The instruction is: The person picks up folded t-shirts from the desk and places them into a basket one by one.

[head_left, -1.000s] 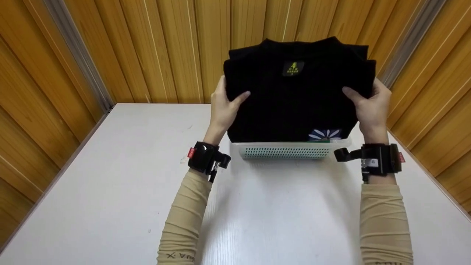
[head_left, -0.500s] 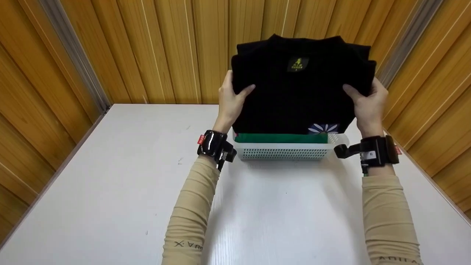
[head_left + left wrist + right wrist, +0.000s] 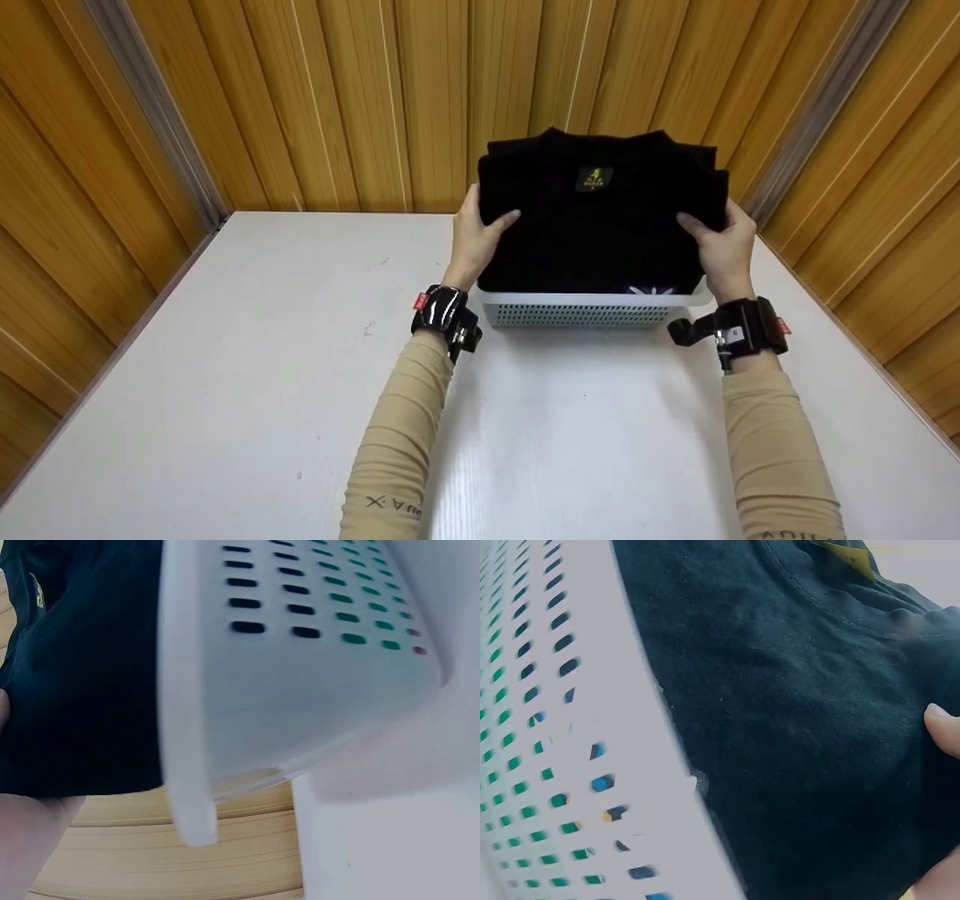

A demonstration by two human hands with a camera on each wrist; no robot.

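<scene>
- Wood-panelled walls on three sides of a white worktop.
- White perforated basket at the far middle of the worktop, close to the back wall.
- Folded black garment with a small yellow neck label, held just over the basket, near edge down at the rim.
- Left hand clasping the garment's left edge, thumb on top.
- Right hand clasping the right edge likewise.
- Black wrist cameras on beige sleeves.
</scene>
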